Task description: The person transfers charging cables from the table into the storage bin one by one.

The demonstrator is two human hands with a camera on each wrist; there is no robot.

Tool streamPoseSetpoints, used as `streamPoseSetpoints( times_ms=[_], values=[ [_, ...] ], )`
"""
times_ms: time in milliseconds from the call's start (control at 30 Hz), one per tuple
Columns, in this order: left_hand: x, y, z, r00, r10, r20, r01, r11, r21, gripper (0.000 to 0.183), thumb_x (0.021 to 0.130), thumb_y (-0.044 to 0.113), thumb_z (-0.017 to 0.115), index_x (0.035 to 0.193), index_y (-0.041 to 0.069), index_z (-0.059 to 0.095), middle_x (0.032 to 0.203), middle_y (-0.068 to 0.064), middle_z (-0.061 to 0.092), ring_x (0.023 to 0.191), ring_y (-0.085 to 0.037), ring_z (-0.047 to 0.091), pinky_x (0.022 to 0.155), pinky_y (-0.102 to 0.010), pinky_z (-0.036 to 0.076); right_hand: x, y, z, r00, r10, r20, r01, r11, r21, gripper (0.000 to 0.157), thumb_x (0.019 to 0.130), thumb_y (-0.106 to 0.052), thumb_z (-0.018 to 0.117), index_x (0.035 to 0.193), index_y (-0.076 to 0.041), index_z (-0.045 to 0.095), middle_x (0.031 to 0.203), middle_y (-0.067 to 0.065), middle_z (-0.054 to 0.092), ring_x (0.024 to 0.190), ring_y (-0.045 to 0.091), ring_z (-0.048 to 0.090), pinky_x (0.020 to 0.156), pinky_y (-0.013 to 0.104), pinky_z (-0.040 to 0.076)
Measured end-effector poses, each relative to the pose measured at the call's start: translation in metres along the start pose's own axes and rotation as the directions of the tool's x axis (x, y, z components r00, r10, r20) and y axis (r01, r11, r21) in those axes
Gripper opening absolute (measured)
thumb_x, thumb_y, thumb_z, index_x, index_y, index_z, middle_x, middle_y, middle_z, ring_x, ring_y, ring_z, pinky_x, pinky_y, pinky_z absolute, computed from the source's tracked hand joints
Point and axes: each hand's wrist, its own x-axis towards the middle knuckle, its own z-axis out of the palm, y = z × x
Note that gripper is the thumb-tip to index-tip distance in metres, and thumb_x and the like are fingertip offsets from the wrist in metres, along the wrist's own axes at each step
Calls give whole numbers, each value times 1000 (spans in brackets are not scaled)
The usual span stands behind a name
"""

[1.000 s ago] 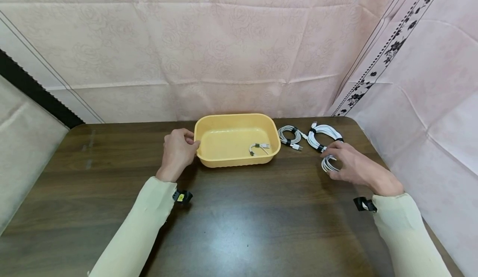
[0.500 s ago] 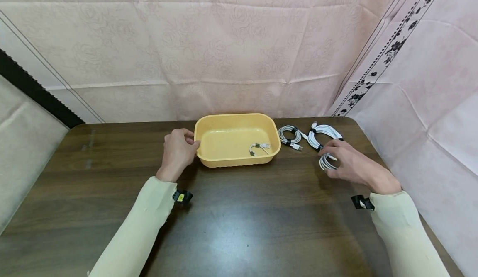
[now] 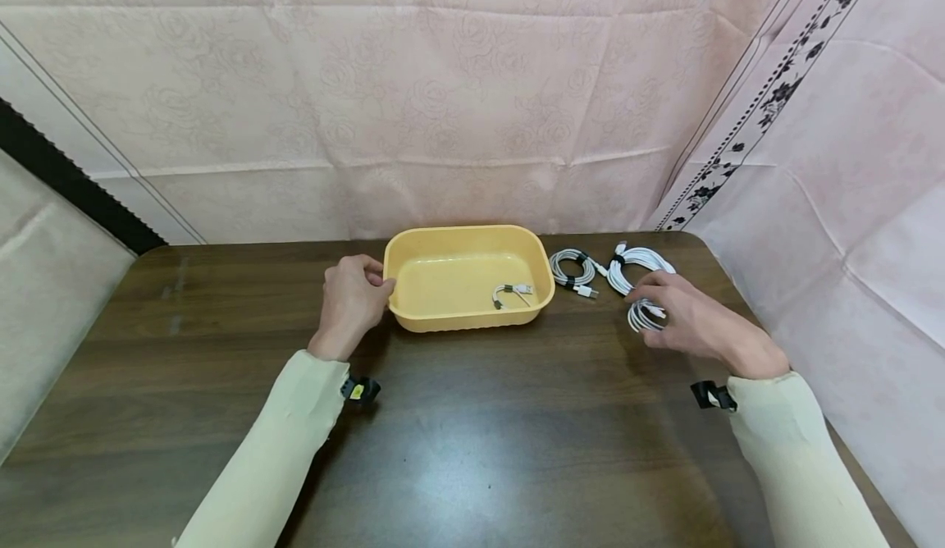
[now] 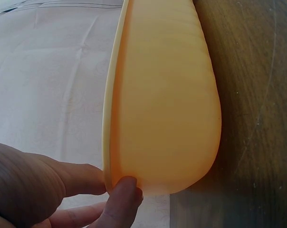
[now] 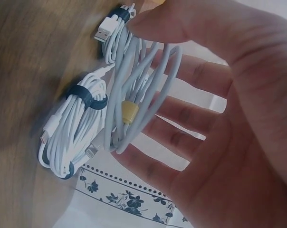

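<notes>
At the left end of a yellow plastic basin, my left hand pinches the rim between thumb and fingers, seen closely on the basin wall in the left wrist view. Inside the basin, toward its right end, lies a short white USB cable. My right hand holds a coiled grey-white charging cable by its loops, thumb on one side and fingers on the other. A yellow tie binds that coil, and a metal-tipped plug hangs from it.
Right of the basin lie a smaller white cable coil and a larger white cable coil, both with black straps. They rest on a dark wooden table. A patterned cloth stands behind the table and another at its right side.
My right hand has shifted slightly left and toward the back with the coiled cable, now covering part of the larger coil. My left hand and the basin stay in place.
</notes>
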Motion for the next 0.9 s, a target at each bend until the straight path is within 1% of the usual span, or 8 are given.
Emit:
streamPoseSetpoints(
  times_ms=[233,367,667,900],
  values=[
    [0,0,0,1000,3,-6,-3,1000,1,28,95,17,69,118,0,69,100,-17,74,80,-25,70,66,-30,56,2,-1,-1,1000,-20,-18,20,1000,-8,44,77,-7,74,121,-2,69,129,20,58,124,39,53,102,53,44],
    [0,0,1,1000,5,-7,-5,1000,5,28,95,17,69,117,0,69,100,-17,74,79,-25,70,65,-29,56,3,-1,-1,999,-38,-30,37,999,-13,44,77,-7,75,121,-2,69,129,21,58,123,39,54,101,53,44],
    [-1,-1,2,1000,13,-9,-13,1000,7,28,95,17,69,117,0,69,99,-16,74,80,-26,70,67,-31,56,5,-4,-4,999,-27,-22,26,1000,-12,48,77,-7,73,125,-4,67,132,19,57,127,38,51,105,53,42],
    [-1,0,1,1000,12,-10,-12,1000,1,28,95,17,69,116,-1,69,99,-17,74,82,-26,70,69,-32,57,10,-6,-5,999,-36,-34,36,999,-6,45,80,-8,74,124,-2,68,132,20,57,127,39,51,105,53,42]
  ],
)
